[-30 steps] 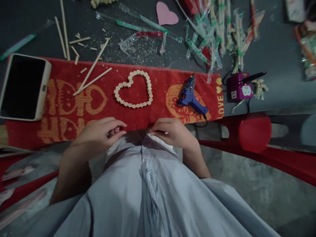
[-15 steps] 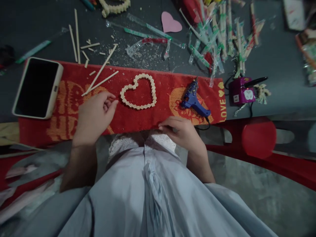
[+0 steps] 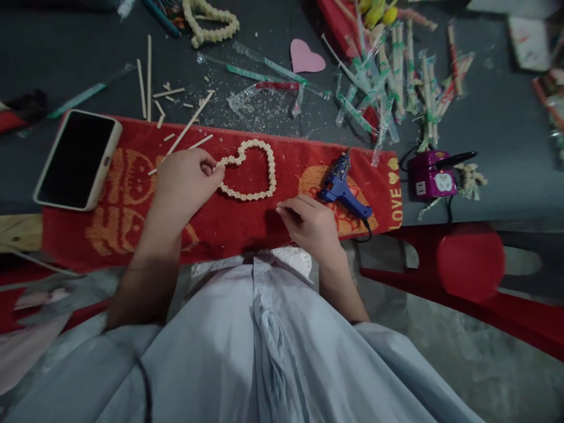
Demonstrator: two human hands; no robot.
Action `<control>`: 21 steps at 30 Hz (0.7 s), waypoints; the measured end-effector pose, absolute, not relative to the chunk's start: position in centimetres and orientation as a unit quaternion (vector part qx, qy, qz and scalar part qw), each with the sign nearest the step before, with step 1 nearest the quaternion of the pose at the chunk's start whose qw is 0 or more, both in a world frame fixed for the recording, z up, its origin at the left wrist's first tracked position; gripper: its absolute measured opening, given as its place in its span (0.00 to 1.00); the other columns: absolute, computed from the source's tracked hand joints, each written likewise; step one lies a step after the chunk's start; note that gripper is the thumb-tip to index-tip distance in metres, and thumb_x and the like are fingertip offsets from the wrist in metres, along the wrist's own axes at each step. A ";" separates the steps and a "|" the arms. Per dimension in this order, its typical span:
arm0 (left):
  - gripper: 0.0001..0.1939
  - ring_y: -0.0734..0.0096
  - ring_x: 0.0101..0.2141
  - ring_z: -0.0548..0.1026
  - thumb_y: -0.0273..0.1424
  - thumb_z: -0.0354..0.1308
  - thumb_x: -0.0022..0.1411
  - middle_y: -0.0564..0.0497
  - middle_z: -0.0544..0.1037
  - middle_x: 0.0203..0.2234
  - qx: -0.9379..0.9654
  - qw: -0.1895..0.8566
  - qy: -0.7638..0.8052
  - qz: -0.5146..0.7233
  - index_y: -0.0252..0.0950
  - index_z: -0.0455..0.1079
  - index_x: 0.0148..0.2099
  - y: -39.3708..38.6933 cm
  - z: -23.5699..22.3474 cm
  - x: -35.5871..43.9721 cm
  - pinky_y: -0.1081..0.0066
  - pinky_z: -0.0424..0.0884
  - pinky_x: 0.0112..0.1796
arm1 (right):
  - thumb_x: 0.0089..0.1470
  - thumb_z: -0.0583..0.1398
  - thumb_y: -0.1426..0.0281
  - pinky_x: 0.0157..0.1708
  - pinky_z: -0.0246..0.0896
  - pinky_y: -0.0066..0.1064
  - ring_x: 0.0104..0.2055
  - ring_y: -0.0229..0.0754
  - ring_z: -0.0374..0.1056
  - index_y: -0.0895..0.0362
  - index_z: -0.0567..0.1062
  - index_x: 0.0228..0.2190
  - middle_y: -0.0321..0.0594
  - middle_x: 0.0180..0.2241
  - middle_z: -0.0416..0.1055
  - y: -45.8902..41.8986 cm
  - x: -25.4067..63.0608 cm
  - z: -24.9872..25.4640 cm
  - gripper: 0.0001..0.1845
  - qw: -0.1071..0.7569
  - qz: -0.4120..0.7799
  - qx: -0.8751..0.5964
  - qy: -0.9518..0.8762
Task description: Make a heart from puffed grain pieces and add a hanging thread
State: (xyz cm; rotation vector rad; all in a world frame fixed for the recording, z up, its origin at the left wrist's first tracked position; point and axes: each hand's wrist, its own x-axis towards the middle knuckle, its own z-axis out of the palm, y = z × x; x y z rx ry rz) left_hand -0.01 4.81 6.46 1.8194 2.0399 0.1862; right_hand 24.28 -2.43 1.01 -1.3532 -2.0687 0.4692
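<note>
A heart-shaped frame of small pale stick pieces (image 3: 272, 170) lies on a red towel (image 3: 238, 229) with orange patterns. At its left edge my left hand (image 3: 189, 185) is closed, thumb and forefinger pinching the rim. My right hand (image 3: 311, 226) hovers over the towel, below and right of the heart and apart from it. Its thumb and fingertips are drawn together; whether anything tiny is between them cannot be made out. To the right of that hand lies a blue glue gun (image 3: 346, 191), its nozzle pointing away from me.
A phone (image 3: 79, 158) lies at the towel's left end. Behind the towel are thin sticks (image 3: 148, 76), crumbs, plastic wrappers (image 3: 264, 70), a pink paper heart (image 3: 306, 57) and another pale heart frame (image 3: 211, 32). A purple box (image 3: 434, 176) stands right, near a red chair (image 3: 471, 261).
My left hand has moved up from the towel's front edge and taken hold of the heart frame's left side. My right hand has come slightly forward onto the towel. The view has shifted.
</note>
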 end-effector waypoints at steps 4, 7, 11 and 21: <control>0.16 0.54 0.44 0.80 0.42 0.57 0.68 0.45 0.84 0.41 0.647 0.186 0.737 0.058 0.38 0.80 0.46 4.6 7.4 0.5 0.61 0.70 0.46 | 0.68 0.59 0.73 0.35 0.67 0.34 0.34 0.47 0.77 0.59 0.82 0.36 0.47 0.32 0.81 -2.3 24.5 0.8 0.11 0.331 0.179 -0.489 -0.787; 0.19 0.55 0.43 0.79 0.42 0.55 0.70 0.42 0.85 0.43 0.652 0.186 0.733 0.051 0.34 0.80 0.48 4.5 8.2 0.6 0.61 0.68 0.44 | 0.69 0.58 0.72 0.35 0.68 0.34 0.35 0.47 0.77 0.58 0.82 0.37 0.47 0.33 0.81 -2.2 24.5 0.6 0.12 0.314 0.189 -0.495 -0.788; 0.19 0.57 0.43 0.78 0.41 0.56 0.69 0.43 0.85 0.44 0.661 0.163 0.730 0.060 0.34 0.80 0.49 4.7 9.0 0.7 0.63 0.68 0.45 | 0.69 0.59 0.71 0.36 0.67 0.33 0.37 0.46 0.76 0.56 0.82 0.37 0.46 0.34 0.81 -2.1 24.4 0.4 0.11 0.270 0.200 -0.507 -0.793; 0.22 0.64 0.40 0.77 0.41 0.55 0.69 0.46 0.85 0.45 0.700 0.190 0.676 0.132 0.34 0.80 0.55 6.2 9.7 0.1 0.67 0.69 0.45 | 0.69 0.57 0.72 0.36 0.68 0.33 0.36 0.45 0.77 0.56 0.82 0.37 0.46 0.35 0.82 -1.8 24.4 0.8 0.13 0.254 0.173 -0.500 -0.810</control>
